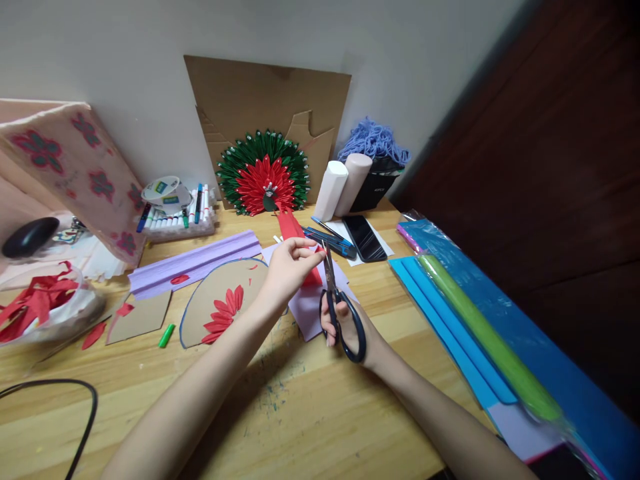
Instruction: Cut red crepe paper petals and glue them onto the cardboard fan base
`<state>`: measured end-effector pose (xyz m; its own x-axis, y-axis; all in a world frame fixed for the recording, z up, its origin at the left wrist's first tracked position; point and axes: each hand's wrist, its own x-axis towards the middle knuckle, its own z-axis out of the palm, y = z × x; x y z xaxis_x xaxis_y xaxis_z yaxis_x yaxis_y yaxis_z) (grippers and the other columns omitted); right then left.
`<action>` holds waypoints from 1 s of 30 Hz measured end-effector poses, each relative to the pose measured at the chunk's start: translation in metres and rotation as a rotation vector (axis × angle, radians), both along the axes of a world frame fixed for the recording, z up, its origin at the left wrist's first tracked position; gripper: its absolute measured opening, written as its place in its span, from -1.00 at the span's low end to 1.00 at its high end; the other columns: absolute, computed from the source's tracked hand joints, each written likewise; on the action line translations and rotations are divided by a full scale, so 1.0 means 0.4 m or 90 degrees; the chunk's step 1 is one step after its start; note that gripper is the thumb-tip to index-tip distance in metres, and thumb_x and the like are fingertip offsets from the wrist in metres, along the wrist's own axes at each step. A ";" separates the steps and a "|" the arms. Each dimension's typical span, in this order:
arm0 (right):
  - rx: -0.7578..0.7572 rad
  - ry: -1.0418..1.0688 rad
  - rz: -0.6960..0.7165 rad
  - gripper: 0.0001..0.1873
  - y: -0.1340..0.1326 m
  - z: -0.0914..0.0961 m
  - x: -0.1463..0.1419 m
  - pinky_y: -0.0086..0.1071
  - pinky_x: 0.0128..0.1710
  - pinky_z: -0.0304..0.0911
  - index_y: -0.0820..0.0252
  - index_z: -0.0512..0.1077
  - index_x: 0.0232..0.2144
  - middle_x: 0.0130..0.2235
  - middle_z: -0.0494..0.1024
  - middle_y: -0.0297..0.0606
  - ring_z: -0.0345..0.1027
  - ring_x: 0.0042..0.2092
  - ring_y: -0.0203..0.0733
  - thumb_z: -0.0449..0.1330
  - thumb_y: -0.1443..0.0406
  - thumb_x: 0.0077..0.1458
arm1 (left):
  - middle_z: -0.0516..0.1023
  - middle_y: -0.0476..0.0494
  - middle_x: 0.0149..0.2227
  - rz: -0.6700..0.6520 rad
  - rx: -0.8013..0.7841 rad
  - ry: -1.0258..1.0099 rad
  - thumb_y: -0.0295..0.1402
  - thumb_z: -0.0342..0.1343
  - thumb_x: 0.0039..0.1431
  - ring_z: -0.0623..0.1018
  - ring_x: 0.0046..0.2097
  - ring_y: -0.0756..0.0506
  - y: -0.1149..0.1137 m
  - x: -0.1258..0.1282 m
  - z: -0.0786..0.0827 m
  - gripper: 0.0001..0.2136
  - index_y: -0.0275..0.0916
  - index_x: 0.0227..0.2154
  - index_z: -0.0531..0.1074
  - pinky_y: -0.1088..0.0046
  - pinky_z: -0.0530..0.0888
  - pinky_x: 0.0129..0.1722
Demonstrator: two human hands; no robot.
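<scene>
My right hand (353,330) has its fingers through the black handles of a pair of scissors (329,273), blades pointing up and away from me. Just left of the blades, my left hand (293,270) pinches a small piece of red paper (321,252) between thumb and fingertips. The blade tips are close beside that piece; whether they touch it I cannot tell. Below both hands lie a longer red paper strip (289,223) and a purple sheet (304,313). A rounded cardboard piece (197,310) with red petals (226,315) glued or laid on it is left of my left hand.
A green and red paper peacock (265,175) stands against a cardboard panel (260,93) at the back. Right of it are a phone (365,238) and a cutter (333,242). Rolled blue sheets (450,327) lie at right; a bowl of red scraps (40,300) and markers (175,219) at left.
</scene>
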<state>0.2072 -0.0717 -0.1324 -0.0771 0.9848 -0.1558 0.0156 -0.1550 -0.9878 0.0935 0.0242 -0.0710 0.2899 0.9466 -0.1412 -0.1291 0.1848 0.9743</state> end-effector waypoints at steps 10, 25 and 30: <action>-0.011 0.012 -0.005 -0.36 -0.002 0.011 0.002 -0.51 -0.69 0.11 0.13 0.18 -0.43 -0.64 0.14 -0.54 0.04 -0.66 -0.42 0.00 -0.31 -0.15 | 0.38 0.09 -0.58 -0.025 -0.003 0.047 -0.39 0.27 -0.18 0.33 -0.52 0.09 0.011 -0.016 0.006 -0.65 -0.34 -0.27 0.37 0.55 0.26 -0.46; -0.013 0.023 0.001 -0.53 -0.004 0.002 0.006 -0.56 -0.74 0.07 0.12 0.17 -0.43 -0.66 0.14 -0.57 0.02 -0.69 -0.44 0.10 -0.13 -0.04 | 0.44 0.01 -0.53 -0.015 0.023 0.080 -0.38 0.18 -0.06 0.41 -0.44 0.04 0.021 -0.021 0.003 -0.70 -0.36 -0.22 0.37 0.52 0.35 -0.35; -0.029 0.001 -0.001 -0.49 0.000 -0.004 0.005 -0.55 -0.75 0.07 0.12 0.17 -0.44 -0.66 0.14 -0.56 0.01 -0.69 -0.44 0.08 -0.18 -0.07 | 0.47 -0.02 -0.49 0.012 0.040 0.072 -0.35 0.19 -0.06 0.43 -0.43 0.04 0.023 -0.021 -0.003 -0.71 -0.35 -0.24 0.38 0.52 0.35 -0.36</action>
